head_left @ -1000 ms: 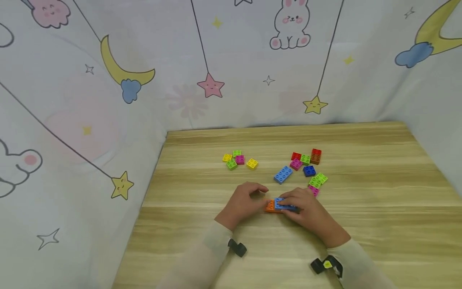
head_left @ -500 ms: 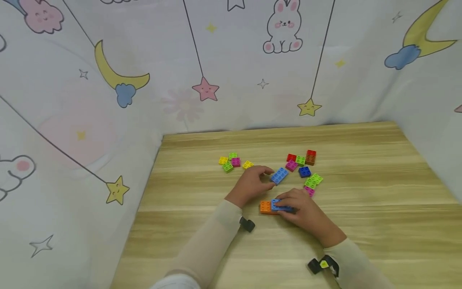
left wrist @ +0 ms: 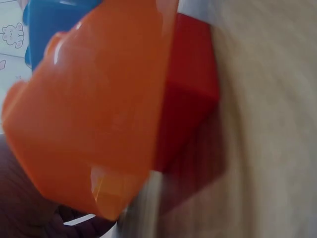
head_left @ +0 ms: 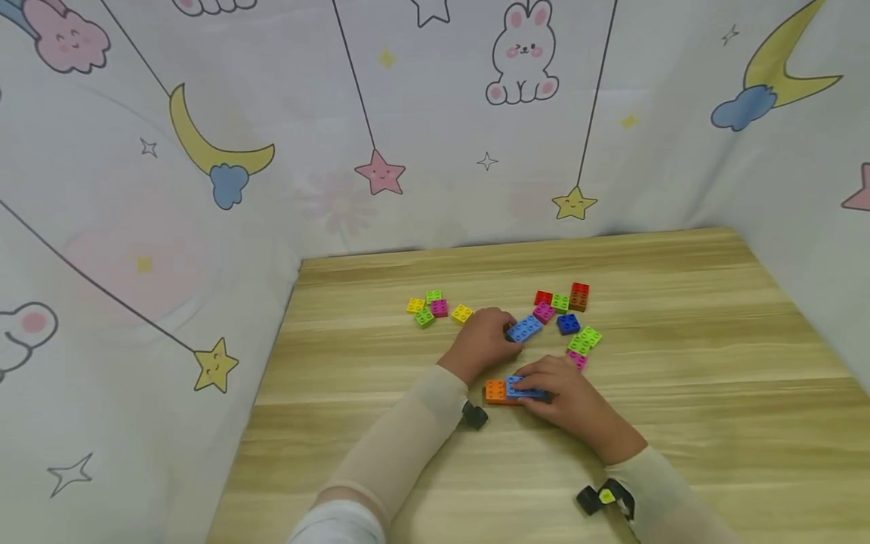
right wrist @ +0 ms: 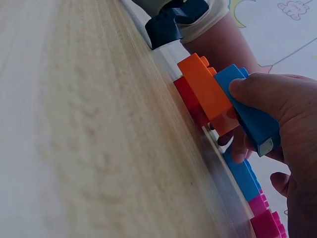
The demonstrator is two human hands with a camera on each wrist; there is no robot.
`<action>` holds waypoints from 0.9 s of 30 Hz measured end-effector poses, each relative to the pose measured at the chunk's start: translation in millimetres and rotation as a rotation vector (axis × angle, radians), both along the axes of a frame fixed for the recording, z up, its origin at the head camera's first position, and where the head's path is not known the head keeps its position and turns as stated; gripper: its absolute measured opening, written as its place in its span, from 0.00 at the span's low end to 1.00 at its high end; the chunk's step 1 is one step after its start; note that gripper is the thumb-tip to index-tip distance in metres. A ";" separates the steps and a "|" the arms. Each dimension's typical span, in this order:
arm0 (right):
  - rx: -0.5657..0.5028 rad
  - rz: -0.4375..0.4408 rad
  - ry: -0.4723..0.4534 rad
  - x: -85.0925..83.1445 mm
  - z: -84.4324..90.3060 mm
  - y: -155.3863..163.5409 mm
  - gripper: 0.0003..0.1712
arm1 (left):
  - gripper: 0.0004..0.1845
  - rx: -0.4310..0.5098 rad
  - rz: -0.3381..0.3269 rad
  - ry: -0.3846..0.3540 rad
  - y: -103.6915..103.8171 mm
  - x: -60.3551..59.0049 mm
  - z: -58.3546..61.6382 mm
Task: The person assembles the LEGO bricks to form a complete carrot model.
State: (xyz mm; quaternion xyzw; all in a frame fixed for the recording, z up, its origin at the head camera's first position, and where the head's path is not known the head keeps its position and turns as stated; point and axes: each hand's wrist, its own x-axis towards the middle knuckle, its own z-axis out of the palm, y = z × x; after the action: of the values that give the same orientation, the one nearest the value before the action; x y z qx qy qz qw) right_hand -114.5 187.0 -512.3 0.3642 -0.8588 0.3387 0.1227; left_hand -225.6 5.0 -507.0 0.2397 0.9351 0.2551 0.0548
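In the head view my left hand [head_left: 484,341] pinches a loose long blue brick [head_left: 525,329] between thumb and fingers. Nearer to me, my right hand [head_left: 567,400] holds another blue brick [right wrist: 250,111], its thumb along the side. That blue brick sits off-centre on an orange brick [right wrist: 208,94], which overhangs a red brick [right wrist: 191,101] on the table. The left wrist view is mostly filled by the orange brick [left wrist: 99,94], the red brick [left wrist: 190,74] below it and part of the blue one [left wrist: 54,29] above.
On the wooden table [head_left: 381,438], small yellow, green and magenta bricks [head_left: 439,307] lie at the back left. Right of the loose blue brick are a dark blue brick [head_left: 568,324], a brown brick [head_left: 579,300] and several red, green and magenta ones. A printed white curtain [head_left: 435,189] stands behind.
My left hand has left the orange brick's end, moved forward to the loose blue brick and taken hold of it, turning it slightly. My right hand stays on the stack.
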 end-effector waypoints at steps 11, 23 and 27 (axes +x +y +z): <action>0.020 -0.005 0.008 -1.1 -1.6 0.5 0.14 | 0.18 0.147 0.067 -0.044 -17.1 7.0 -1.1; 0.032 -0.001 -0.005 -1.0 0.0 -1.1 0.13 | 0.16 0.407 -0.024 0.062 -65.3 35.3 2.1; 0.035 0.002 0.002 -1.5 1.2 -1.3 0.13 | 0.15 0.426 -0.049 0.020 -81.5 51.0 1.4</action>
State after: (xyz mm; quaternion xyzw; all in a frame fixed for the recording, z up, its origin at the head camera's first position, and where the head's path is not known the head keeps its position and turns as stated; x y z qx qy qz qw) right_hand -116.0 185.7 -511.2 0.3674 -0.8641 0.3236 0.1167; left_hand -174.6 -76.5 -505.7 0.2712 0.8545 0.4431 0.0001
